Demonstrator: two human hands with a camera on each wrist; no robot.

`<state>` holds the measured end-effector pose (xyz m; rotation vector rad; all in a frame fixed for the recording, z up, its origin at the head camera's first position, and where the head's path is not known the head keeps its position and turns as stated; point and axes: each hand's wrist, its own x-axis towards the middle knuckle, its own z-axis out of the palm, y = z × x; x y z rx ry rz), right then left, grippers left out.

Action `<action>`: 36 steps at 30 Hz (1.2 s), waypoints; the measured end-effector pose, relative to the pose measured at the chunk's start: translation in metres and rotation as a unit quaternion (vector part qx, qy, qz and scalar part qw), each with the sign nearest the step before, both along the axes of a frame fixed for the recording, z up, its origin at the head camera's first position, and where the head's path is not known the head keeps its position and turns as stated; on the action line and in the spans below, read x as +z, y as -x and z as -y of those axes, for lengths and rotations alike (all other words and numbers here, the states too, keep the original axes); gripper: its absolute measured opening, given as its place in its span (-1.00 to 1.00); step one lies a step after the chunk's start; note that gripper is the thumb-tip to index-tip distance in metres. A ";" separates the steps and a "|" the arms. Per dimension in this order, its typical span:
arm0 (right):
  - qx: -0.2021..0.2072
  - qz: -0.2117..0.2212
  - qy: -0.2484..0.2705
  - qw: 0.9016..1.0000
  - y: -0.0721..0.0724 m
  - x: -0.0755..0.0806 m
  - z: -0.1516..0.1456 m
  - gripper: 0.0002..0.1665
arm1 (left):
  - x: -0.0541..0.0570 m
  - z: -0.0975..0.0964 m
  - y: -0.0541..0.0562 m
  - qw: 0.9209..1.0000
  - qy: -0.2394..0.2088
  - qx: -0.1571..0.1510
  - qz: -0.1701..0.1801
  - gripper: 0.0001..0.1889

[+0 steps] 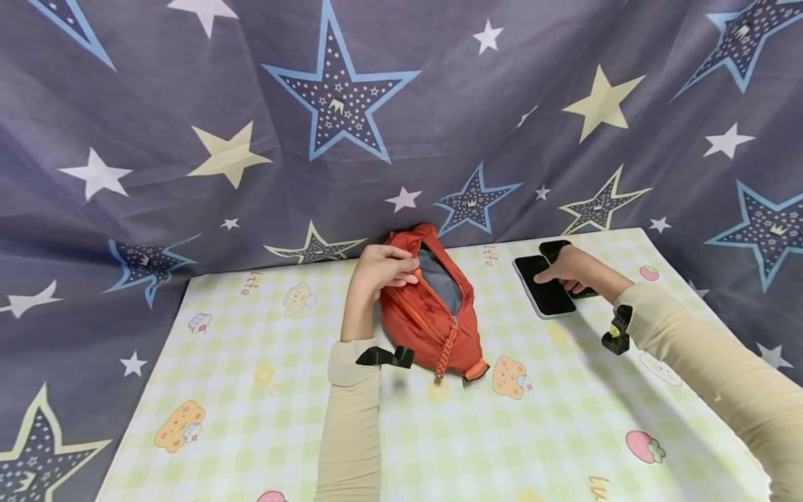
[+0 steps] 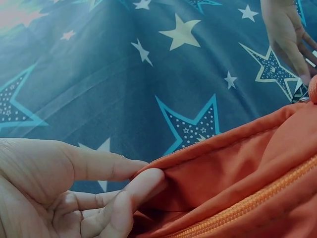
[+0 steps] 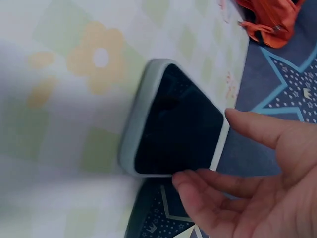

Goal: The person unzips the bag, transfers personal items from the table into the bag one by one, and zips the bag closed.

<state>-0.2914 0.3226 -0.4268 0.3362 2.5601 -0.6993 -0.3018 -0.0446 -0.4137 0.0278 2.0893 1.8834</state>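
Observation:
In the head view a red-orange fabric bag [image 1: 408, 314] lies with its zipper open and grey lining showing. At the upper left of that opening, my left hand [image 1: 384, 268] pinches the bag's edge; the left wrist view shows thumb and finger on the red fabric [image 2: 237, 158]. On the right, a phone [image 1: 544, 296] with a pale case lies screen up. My right hand [image 1: 567, 268] is over it, thumb extended across the screen. In the right wrist view the thumb and fingers lie spread around the phone [image 3: 178, 129]. A second dark phone [image 3: 158, 208] is partly hidden beside it.
A pale green checked cloth [image 1: 263, 418] with cartoon prints covers the table. Behind and at both sides hangs a dark curtain [image 1: 439, 125] printed with stars. A braided zipper pull [image 1: 447, 348] hangs from the bag's near end. Black camera mounts sit on both wrists.

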 end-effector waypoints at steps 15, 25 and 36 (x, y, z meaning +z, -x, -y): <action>0.009 -0.026 -0.098 0.995 -0.011 -0.011 0.019 -0.14 | -0.001 -0.001 0.000 1.000 0.002 -0.008 -0.003 -0.66; 0.019 -0.046 -0.092 0.995 -0.011 -0.019 0.013 0.12 | -0.002 -0.001 0.002 1.000 0.002 -0.012 -0.004 -0.66; 0.018 -0.067 -0.075 0.995 -0.010 -0.021 0.009 0.12 | -0.003 -0.003 0.002 1.000 0.016 -0.012 -0.001 -0.66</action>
